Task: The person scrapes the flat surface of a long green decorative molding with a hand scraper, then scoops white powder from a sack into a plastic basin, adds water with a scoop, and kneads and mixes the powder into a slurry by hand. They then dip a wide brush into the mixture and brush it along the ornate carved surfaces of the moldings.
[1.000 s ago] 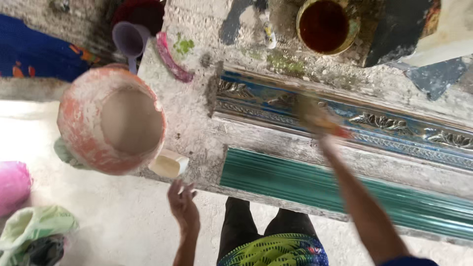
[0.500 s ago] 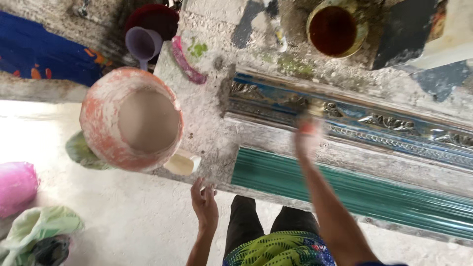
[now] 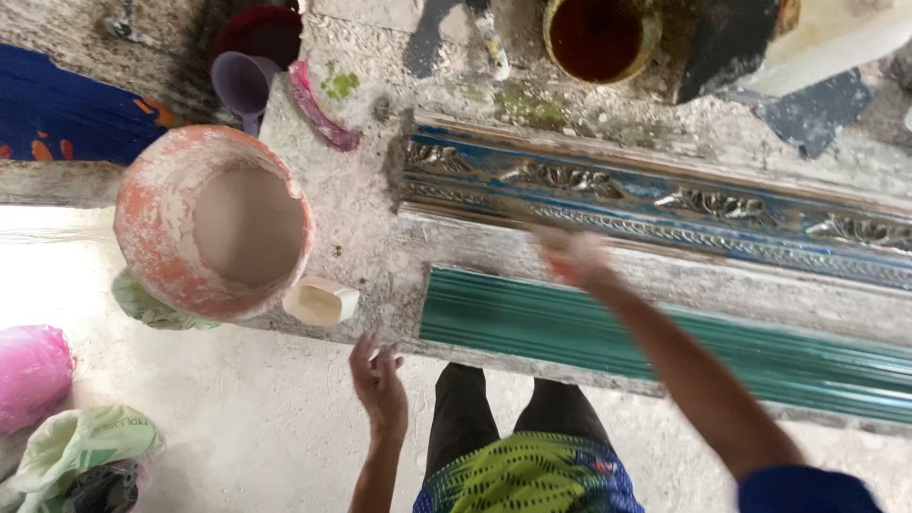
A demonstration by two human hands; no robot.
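Note:
My right hand (image 3: 575, 256) is blurred. It lies over the pale band between a blue carved moulding (image 3: 665, 204) and a green ribbed strip (image 3: 608, 332), and its fingers are curled on a small orange-red piece. My left hand (image 3: 378, 378) hangs open with fingers apart, just below the edge of the rough plaster-crusted bench (image 3: 361, 218). It holds nothing and is closest to a small cream tub (image 3: 321, 302).
An orange bucket caked in white (image 3: 214, 223) stands at the bench's left end. Behind it are a purple cup (image 3: 242, 84) and a pink strip (image 3: 321, 109). A round tin of dark liquid (image 3: 600, 36) sits at the back. Pink (image 3: 33, 375) and green (image 3: 81, 446) bags lie on the floor.
My right hand has slid left and nearer along the moulding, off the blue carving onto the pale band. My left hand has stayed by the bench edge. The view has shifted.

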